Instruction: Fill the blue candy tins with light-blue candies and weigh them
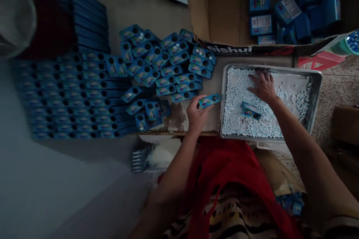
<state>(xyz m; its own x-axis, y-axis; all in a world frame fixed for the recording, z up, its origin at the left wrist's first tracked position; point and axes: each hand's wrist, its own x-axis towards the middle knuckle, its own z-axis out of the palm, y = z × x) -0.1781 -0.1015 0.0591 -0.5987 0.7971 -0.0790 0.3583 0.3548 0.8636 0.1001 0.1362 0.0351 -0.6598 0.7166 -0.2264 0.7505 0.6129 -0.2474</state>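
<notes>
My left hand (196, 115) grips a small blue candy box (209, 100) with a dark round hole at one end, just left of the tray. My right hand (263, 85) lies among small white candies (235, 89) in a metal tray (316, 101); its fingers are spread, their tips partly sunk in the pile. Another blue box (250, 111) rests on the candies below that hand. To the left, loose blue boxes (171, 71) with round holes cover the table, some with white candies on top.
Rows of stacked blue boxes (70, 97) fill the left side. Behind the tray, a cardboard carton (224, 15) holds several larger blue packs (260, 2). A blurred clear container (17, 15) stands at the upper left. A red object (319, 61) lies beyond the tray's right corner.
</notes>
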